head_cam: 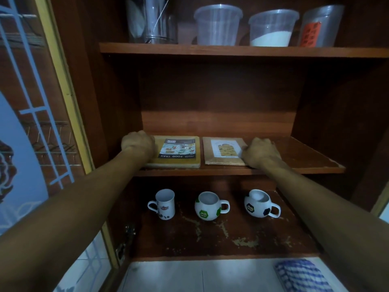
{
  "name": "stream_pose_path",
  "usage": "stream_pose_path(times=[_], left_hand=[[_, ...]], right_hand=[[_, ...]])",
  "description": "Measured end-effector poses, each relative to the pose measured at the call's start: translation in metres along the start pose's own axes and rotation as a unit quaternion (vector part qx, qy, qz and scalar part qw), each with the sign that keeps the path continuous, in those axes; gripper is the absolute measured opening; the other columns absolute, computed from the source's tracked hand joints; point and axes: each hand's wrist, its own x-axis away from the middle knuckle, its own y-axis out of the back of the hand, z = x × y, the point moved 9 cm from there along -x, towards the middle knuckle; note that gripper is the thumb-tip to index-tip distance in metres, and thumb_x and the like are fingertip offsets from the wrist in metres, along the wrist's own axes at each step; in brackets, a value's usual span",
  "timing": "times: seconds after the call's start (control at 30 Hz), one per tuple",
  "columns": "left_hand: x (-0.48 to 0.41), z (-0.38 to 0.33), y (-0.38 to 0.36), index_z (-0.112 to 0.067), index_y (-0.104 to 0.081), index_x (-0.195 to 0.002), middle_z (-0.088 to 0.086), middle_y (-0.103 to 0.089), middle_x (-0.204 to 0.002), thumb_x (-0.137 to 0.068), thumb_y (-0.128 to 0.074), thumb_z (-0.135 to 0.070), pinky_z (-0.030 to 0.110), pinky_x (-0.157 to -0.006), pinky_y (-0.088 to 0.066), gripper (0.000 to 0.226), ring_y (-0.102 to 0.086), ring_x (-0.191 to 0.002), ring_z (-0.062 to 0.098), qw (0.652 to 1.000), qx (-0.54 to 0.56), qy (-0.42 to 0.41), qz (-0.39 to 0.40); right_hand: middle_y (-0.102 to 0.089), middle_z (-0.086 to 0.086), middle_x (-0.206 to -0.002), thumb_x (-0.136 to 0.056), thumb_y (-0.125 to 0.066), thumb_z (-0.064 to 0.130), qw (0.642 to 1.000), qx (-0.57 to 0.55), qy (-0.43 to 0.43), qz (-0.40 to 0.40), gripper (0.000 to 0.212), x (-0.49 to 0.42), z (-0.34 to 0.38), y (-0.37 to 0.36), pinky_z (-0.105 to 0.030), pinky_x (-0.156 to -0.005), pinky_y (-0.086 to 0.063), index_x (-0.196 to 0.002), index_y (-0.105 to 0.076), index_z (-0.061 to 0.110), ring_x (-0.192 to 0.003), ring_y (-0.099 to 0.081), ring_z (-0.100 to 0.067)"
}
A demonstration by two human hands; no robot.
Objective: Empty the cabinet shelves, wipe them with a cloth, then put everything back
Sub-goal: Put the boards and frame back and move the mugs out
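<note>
**Both hands on the middle shelf's two packs**

Nearest, the blue-checked cloth (303, 275) lies on the tiled counter (179, 277). On the bottom shelf (210, 239), the logos on the tall mug (165, 204) and two football mugs (207, 206) are too small to read. Above, the left hand (137, 144) curls round the left edge of the food tray pack (179, 151), printed "FOOD TRAY". The right hand (261, 151) curls round the brown packet (224, 150)'s right edge. They are best lifted flat, clear of the mugs. Farthest, the orange label (310, 33) is illegible.
</note>
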Motion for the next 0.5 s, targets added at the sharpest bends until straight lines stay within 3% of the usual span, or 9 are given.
stream_pose_path(times=[0.17, 0.3, 0.5], left_hand=[[0.0, -0.002, 0.004, -0.01, -0.052, -0.13, 0.013, -0.053, -0.129, -0.099, -0.042, -0.018, 0.038, -0.079, -0.043, 0.034, -0.052, -0.117, 0.032, 1.0, 0.014, -0.012, 0.002], [0.007, -0.002, 0.015, -0.008, -0.053, -0.129, 0.015, -0.053, -0.128, -0.097, -0.046, -0.017, 0.04, -0.084, -0.047, 0.034, -0.054, -0.116, 0.032, 0.999, 0.048, -0.006, -0.009], [0.019, -0.014, 0.031, -0.012, -0.055, -0.123, 0.012, -0.059, -0.118, -0.097, -0.052, -0.031, 0.039, -0.075, -0.048, 0.032, -0.059, -0.106, 0.03, 0.995, 0.058, -0.029, -0.071]], right_hand=[[-0.06, -0.018, -0.122, -0.087, -0.06, 0.038, 0.999, -0.036, -0.004, 0.015, 0.042, 0.0, -0.002, 0.003, -0.036, -0.083, -0.05, -0.114, -0.066, 0.007, -0.106, -0.06, -0.035], [-0.059, -0.018, -0.123, -0.09, -0.053, 0.042, 1.0, -0.03, 0.005, -0.001, 0.042, 0.004, -0.001, 0.012, -0.037, -0.088, -0.049, -0.114, -0.065, 0.01, -0.109, -0.059, -0.037], [-0.061, -0.013, -0.123, -0.091, -0.051, 0.046, 0.996, 0.011, 0.069, -0.048, 0.042, 0.018, 0.019, 0.03, -0.037, -0.087, -0.047, -0.118, -0.063, 0.016, -0.111, -0.058, -0.035]])
